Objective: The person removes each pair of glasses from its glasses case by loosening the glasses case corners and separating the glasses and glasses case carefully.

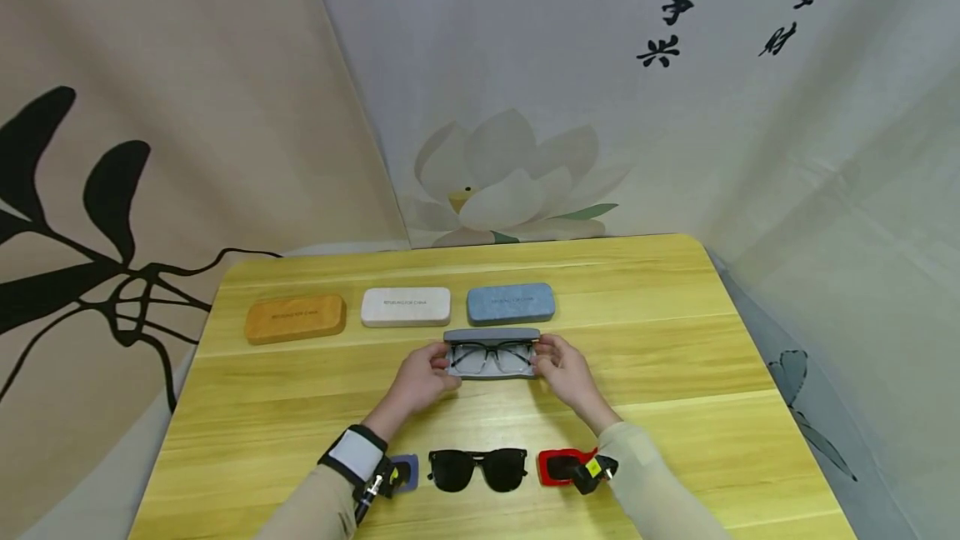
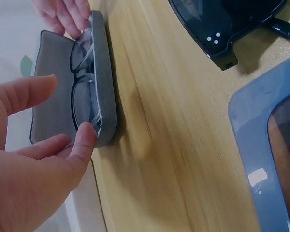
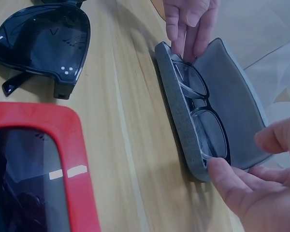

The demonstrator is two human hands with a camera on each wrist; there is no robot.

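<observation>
A grey glasses case (image 1: 491,336) stands with its lid raised at the middle of the table. In it sits a pair of clear-lensed eyeglasses (image 1: 491,357) with a dark upper rim, temples folded. My left hand (image 1: 420,373) holds the case's left end; in the left wrist view one digit stays apart from it, in front of the lid. At the opposite end my right hand (image 1: 566,369) holds on likewise, one fingertip (image 3: 220,166) right at the rim beside the eyeglasses' corner.
Behind the open case lie closed cases: orange (image 1: 295,319), white (image 1: 406,307) and blue (image 1: 511,304). Toward me are black sunglasses (image 1: 477,471), blue-framed glasses (image 1: 408,473) under my left wrist and red-framed sunglasses (image 1: 551,467) by my right wrist. A curtain (image 1: 525,65) hangs beyond the table.
</observation>
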